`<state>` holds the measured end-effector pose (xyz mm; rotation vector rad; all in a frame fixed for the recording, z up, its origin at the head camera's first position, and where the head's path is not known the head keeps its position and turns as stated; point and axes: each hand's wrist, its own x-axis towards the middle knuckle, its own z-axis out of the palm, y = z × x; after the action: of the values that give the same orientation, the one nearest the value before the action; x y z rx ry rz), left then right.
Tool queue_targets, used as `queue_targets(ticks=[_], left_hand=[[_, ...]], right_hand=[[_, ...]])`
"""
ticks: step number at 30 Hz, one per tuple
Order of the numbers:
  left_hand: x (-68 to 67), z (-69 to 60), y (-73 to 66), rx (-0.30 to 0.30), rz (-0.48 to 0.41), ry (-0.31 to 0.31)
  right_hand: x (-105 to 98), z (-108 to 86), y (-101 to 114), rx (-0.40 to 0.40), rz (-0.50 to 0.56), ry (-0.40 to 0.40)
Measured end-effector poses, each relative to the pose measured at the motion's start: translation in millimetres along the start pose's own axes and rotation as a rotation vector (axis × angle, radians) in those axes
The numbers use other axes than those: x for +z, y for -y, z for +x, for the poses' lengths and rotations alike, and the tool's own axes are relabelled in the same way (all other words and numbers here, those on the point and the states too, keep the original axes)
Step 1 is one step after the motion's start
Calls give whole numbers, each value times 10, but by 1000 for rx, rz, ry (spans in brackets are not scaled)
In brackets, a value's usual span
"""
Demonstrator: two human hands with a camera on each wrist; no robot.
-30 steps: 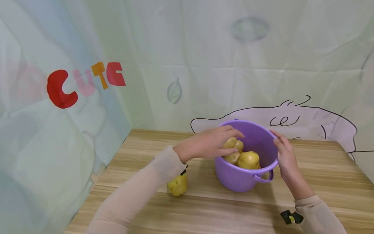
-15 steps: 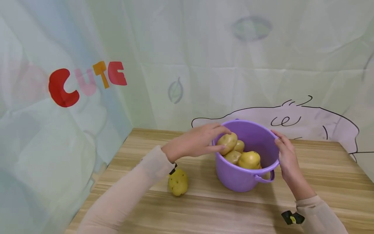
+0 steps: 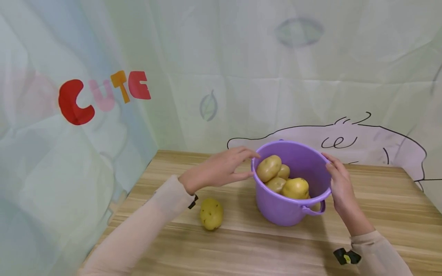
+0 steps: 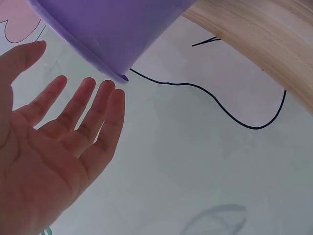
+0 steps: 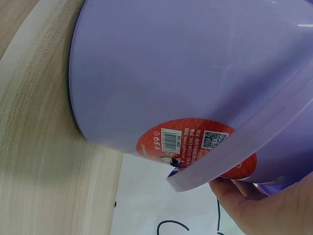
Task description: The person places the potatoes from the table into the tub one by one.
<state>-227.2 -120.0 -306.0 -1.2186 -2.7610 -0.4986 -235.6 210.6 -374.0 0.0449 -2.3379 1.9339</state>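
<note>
A purple bucket (image 3: 283, 211) stands on the table in the head view, with several potatoes (image 3: 269, 168) piled inside toward its left. My left hand (image 3: 221, 168) is just left of the rim, fingers spread and nothing held; in the left wrist view its palm (image 4: 54, 161) faces the camera below the bucket rim. On the right side, my right hand (image 3: 340, 188) grips the bucket's rim, and the right wrist view shows its fingers by the rim, partly hidden behind the bucket handle (image 5: 244, 142). A single yellow potato (image 3: 211, 214) lies on the table left of the bucket.
The wooden table (image 3: 241, 253) meets a printed cloth backdrop (image 3: 179, 50) at the back and left, with the letters CUTE on the left side. A red label (image 5: 195, 142) with a barcode is on the bucket's side.
My left hand has let go of a potato on the pile inside the bucket and drawn back left, past the rim. My right hand stays at the rim.
</note>
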Motion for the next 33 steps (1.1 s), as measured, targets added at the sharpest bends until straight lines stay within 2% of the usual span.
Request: queue_targets(ticks=[14, 22, 27, 33], left_hand=[[75, -229, 115, -66, 57, 16], [132, -344, 167, -142, 41, 71], [200, -421, 222, -198, 20, 131], [322, -505, 277, -209, 8, 174]], right_hand=[[3, 4, 5, -30, -5, -18], [9, 1, 2, -29, -17, -16], [14, 2, 8, -16, -26, -25], [19, -1, 15, -12, -35, -30]])
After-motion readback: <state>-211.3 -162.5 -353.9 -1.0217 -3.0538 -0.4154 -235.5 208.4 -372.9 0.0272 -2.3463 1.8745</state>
